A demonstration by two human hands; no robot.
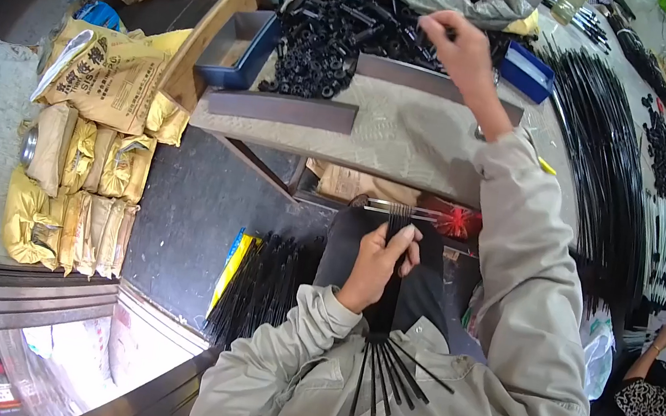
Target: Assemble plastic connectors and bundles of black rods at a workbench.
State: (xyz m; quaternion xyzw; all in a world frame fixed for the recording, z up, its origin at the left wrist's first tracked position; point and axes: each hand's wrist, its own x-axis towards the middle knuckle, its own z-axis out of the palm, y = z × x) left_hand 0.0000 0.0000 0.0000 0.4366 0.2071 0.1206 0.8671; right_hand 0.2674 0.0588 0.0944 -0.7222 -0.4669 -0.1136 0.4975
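My left hand (384,258) is closed round a bundle of thin black rods (399,219), held upright above my lap. Their lower ends fan out over my jacket. My right hand (463,54) is raised over the far part of the workbench (411,134), its fingers drawn together. Whatever they pinch, if anything, is too small and dark to make out. Below and left of that hand lies a heap of small black plastic parts (312,52). A low grey strip (395,70) stands along the heap's near side.
A blue open box (239,46) stands left of the heap, a smaller blue box (527,72) right. Long black rods (602,144) lie at the right. More rods (266,288) stand by my left. Sacks (104,78) are stacked further left. Another person (653,385) sits far right.
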